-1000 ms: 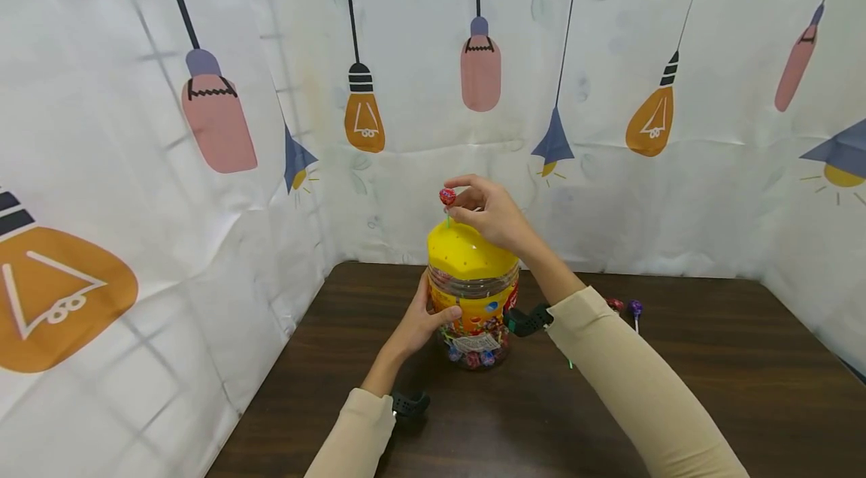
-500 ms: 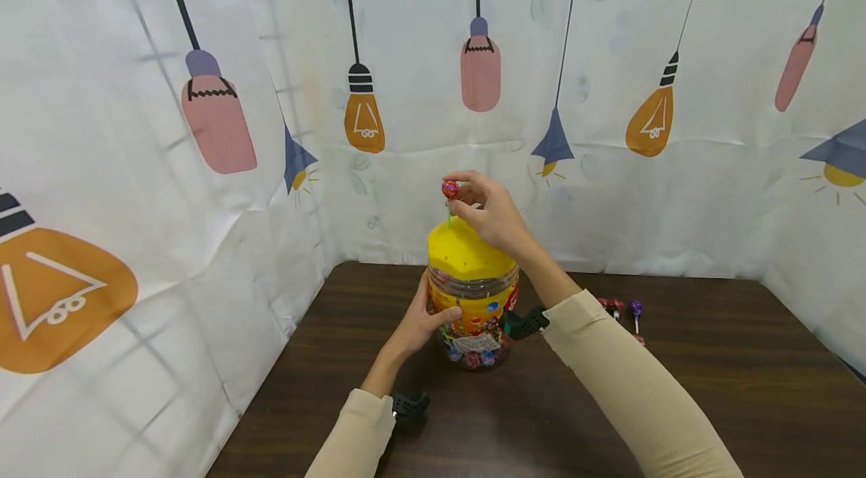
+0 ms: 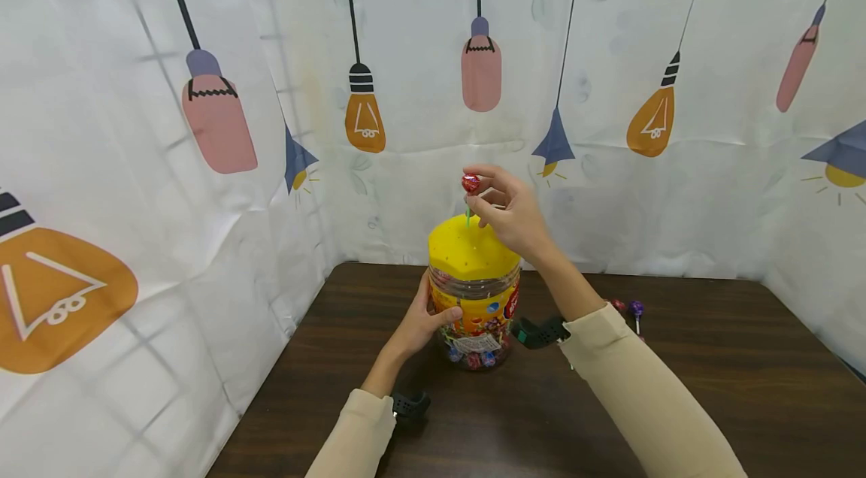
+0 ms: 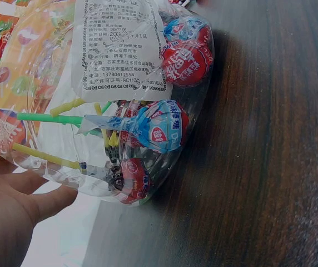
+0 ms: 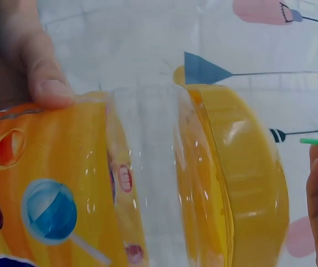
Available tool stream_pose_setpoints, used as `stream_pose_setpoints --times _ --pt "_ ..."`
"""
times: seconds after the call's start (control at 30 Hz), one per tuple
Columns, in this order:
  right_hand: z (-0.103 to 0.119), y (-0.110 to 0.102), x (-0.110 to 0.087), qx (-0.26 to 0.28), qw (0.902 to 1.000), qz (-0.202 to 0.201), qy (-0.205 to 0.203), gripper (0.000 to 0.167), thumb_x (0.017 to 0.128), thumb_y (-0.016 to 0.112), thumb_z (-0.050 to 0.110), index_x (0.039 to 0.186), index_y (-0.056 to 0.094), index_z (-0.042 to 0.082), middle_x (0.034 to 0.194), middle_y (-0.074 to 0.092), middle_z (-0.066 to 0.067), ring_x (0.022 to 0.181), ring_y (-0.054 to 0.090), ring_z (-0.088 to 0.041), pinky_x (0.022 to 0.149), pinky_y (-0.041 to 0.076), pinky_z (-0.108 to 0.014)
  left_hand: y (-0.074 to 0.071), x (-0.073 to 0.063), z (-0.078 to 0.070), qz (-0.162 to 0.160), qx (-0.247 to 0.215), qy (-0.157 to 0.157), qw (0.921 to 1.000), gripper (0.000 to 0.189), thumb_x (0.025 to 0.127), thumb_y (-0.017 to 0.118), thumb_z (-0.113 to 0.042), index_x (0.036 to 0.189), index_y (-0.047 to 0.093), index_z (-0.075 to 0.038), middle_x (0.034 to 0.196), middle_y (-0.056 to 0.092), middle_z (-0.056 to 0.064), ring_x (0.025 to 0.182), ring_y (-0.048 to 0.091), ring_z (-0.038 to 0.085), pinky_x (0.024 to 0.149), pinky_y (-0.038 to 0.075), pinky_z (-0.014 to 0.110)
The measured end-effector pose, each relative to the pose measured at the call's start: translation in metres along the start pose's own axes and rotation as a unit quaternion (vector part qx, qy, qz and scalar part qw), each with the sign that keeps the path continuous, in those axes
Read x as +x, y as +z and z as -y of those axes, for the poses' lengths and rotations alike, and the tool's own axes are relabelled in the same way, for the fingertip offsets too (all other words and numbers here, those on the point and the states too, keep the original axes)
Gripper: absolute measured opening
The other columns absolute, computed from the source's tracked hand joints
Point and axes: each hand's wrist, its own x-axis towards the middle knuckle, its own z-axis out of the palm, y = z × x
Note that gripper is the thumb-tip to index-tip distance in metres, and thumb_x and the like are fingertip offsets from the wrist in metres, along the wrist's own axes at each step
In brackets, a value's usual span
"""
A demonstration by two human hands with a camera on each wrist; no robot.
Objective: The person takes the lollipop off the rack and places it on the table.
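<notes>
A clear plastic jar (image 3: pixel 482 343) of lollipops stands upright on the table, with a yellow domed lid (image 3: pixel 467 249) dotted with small holes. My left hand (image 3: pixel 418 325) grips its left side, thumb across the front label. Above the lid, my right hand (image 3: pixel 512 213) pinches a red-wrapped lollipop (image 3: pixel 470 183), head up and green stick (image 5: pixel 316 142) down. The stick's lower end is close to the lid top; whether it touches a hole, I cannot tell. In the left wrist view, wrapped lollipops (image 4: pixel 162 127) lie inside the jar near its base, beside a white printed label (image 4: pixel 120 47).
Behind my right sleeve (image 3: pixel 649 388), a purple lollipop (image 3: pixel 636 308) and a red one (image 3: pixel 619 305) lie on the dark wooden table (image 3: pixel 731 358), partly hidden. White cloth printed with lamps (image 3: pixel 419 27) hangs around the table's back and sides.
My right hand has moved slightly up, then right with the lollipop, from the lid's left edge toward its middle. The left hand and jar stay put.
</notes>
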Motion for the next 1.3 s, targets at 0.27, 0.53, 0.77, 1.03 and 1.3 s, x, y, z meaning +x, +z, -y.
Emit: stream_pose_setpoints --times 0.27,0.53,0.77,1.03,1.3 --pt "-0.005 -0.019 -0.019 0.018 0.9997 -0.016 0.004 0.040 0.097 0.065 0.002 0.137 0.061 0.007 0.098 0.063 -0.013 0.070 0.065 -0.018 0.062 0.057 -0.027 0.000 0.000 0.002 0.004 -0.005 0.008 0.9999 0.092 0.095 0.072 -0.039 0.161 0.008 -0.041 0.156 0.041 0.006 0.136 0.051 0.025 0.111 0.046 0.046" --pt "-0.018 -0.042 -0.041 0.047 0.9978 -0.037 0.028 0.037 0.098 0.065 0.002 0.135 0.063 0.008 0.098 0.066 -0.003 0.072 0.064 -0.019 0.061 0.056 -0.025 0.000 0.000 0.001 -0.001 0.003 0.006 1.0000 0.092 0.095 0.072 -0.039 0.161 0.008 -0.041 0.157 0.039 0.006 0.137 0.050 0.026 0.111 0.047 0.046" --pt "-0.029 -0.062 -0.066 0.038 0.9956 -0.054 0.066 0.037 0.098 0.066 0.005 0.135 0.063 0.010 0.100 0.067 -0.001 0.074 0.065 -0.016 0.062 0.057 -0.026 0.002 0.000 0.002 0.003 0.002 0.010 0.9999 0.092 0.096 0.072 -0.037 0.162 0.008 -0.040 0.157 0.039 0.007 0.136 0.049 0.026 0.110 0.047 0.046" --pt "-0.044 -0.086 -0.100 0.027 0.9930 -0.062 0.097 0.037 0.099 0.066 0.006 0.136 0.062 0.009 0.099 0.066 -0.002 0.076 0.066 -0.017 0.064 0.058 -0.027 0.001 0.000 0.001 0.003 0.006 0.015 0.9999 0.092 0.095 0.072 -0.040 0.162 0.008 -0.040 0.157 0.038 0.007 0.137 0.048 0.027 0.112 0.045 0.049" --pt "-0.065 -0.111 -0.137 0.014 0.9866 -0.076 0.144 0.040 0.100 0.066 0.010 0.140 0.059 0.010 0.105 0.067 0.000 0.077 0.065 -0.016 0.065 0.058 -0.029 0.001 0.001 0.000 -0.001 0.002 0.019 0.9998 0.093 0.094 0.073 -0.040 0.161 0.009 -0.040 0.156 0.040 0.007 0.135 0.050 0.026 0.112 0.045 0.048"
